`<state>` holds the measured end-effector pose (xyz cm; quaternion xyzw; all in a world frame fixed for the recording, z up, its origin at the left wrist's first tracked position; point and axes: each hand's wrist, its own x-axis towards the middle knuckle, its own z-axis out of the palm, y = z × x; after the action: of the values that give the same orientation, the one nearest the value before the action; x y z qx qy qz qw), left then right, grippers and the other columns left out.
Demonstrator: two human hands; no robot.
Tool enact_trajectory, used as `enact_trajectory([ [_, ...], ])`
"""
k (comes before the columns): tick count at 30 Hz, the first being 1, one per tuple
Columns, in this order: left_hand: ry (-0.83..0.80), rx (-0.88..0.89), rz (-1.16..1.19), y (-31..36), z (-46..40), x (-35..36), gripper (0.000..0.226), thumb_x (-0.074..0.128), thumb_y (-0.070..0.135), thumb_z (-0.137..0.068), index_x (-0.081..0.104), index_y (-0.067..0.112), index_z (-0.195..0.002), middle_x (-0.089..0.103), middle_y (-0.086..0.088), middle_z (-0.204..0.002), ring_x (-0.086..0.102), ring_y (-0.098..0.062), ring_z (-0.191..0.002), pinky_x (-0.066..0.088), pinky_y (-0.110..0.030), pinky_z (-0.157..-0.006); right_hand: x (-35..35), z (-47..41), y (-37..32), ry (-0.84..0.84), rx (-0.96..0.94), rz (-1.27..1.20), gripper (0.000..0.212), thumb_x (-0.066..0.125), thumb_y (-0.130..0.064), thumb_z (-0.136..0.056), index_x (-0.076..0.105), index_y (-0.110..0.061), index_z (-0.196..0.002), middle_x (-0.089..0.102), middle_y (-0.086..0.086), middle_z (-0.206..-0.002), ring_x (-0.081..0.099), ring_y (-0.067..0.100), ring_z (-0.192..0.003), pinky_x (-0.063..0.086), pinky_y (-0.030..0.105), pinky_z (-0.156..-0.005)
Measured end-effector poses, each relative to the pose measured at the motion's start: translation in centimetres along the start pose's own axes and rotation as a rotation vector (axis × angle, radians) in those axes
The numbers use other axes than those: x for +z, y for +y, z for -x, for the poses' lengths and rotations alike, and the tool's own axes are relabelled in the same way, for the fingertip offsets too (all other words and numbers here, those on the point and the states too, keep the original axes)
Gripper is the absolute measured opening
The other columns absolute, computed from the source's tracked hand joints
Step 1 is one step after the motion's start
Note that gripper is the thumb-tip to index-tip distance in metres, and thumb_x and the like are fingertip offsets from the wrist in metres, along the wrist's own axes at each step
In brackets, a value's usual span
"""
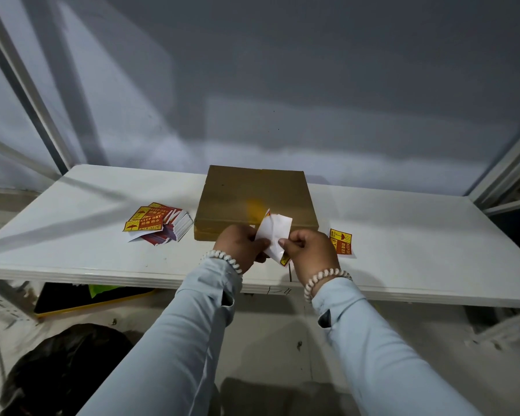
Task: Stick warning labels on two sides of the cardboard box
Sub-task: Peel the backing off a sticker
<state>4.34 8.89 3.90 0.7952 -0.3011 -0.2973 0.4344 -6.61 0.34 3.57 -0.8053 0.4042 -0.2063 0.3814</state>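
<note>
While both hands pinch one label [275,235], cardboard box [254,199] sits flat at desk [418,235] centre, just behind.
L hand [240,244] & R hand [309,247] grip closed on label, white backing up; label stack [159,225] left of box, loose label [341,241] right.

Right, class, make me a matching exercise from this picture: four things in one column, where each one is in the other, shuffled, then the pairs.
Things
1. cardboard box
2. stack of labels
3. single label
4. peeling label

Places
A. lying alone on the table, right of the box
B. held between the left hand and right hand
C. middle of the table
D. left of the box

Pairs: 1-C, 2-D, 3-A, 4-B
</note>
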Motion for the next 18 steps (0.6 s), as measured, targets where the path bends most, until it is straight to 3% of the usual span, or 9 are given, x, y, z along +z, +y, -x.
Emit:
enact_trajectory([
  [4,-0.019,0.050,-0.167,-0.1,-0.2,-0.5,0.024,0.055,0.017,-0.093,0.070,-0.001,-0.094,0.067,-0.008,-0.072,0.056,-0.007,-0.052,0.042,-0.020,-0.055,-0.7,-0.4,0.1,-0.058,0.012,0.020,0.020,0.064,-0.023,-0.087,0.070,-0.004,-0.083,0.063,0.006,-0.077,0.056,0.020,-0.074,0.037,0.022,-0.067],
  [9,-0.021,0.062,-0.201,-0.1,-0.1,-0.7,0.025,0.055,0.019,-0.093,0.071,0.002,-0.086,0.067,-0.006,-0.071,0.056,-0.008,-0.053,0.046,-0.022,-0.059,-1.2,-0.7,0.5,-0.114,0.033,0.030,0.021,0.062,-0.025,-0.089,0.070,-0.007,-0.081,0.061,0.003,-0.073,0.054,0.016,-0.070,0.035,0.016,-0.057],
  [12,0.032,-0.008,-0.009,0.0,0.3,0.3,0.035,0.054,0.031,-0.093,0.069,0.006,-0.075,0.071,-0.007,-0.075,0.065,-0.017,-0.065,0.056,-0.032,-0.076,-1.1,-0.9,0.6,-0.035,0.051,-0.001,0.025,0.061,-0.028,-0.089,0.066,-0.008,-0.074,0.055,-0.002,-0.065,0.049,0.011,-0.062,0.033,0.021,-0.056],
  [14,-0.021,-0.139,0.178,0.3,0.8,1.3,0.038,0.052,0.039,-0.093,0.069,0.008,-0.079,0.072,-0.006,-0.079,0.069,-0.021,-0.077,0.056,-0.035,-0.077,-0.9,-0.9,0.5,0.001,0.057,-0.010,0.030,0.058,-0.030,-0.091,0.064,-0.008,-0.071,0.058,0.000,-0.066,0.050,0.013,-0.063,0.033,0.020,-0.055],
  [18,0.032,-0.080,0.171,0.6,0.9,1.9,0.032,0.055,0.020,-0.090,0.071,0.011,-0.065,0.074,-0.010,-0.071,0.068,-0.017,-0.063,0.054,-0.031,-0.073,-0.6,-0.4,0.0,-0.018,0.058,-0.066,0.042,0.047,-0.038,-0.095,0.064,-0.008,-0.071,0.064,0.002,-0.071,0.056,0.016,-0.068,0.036,0.025,-0.064],
])
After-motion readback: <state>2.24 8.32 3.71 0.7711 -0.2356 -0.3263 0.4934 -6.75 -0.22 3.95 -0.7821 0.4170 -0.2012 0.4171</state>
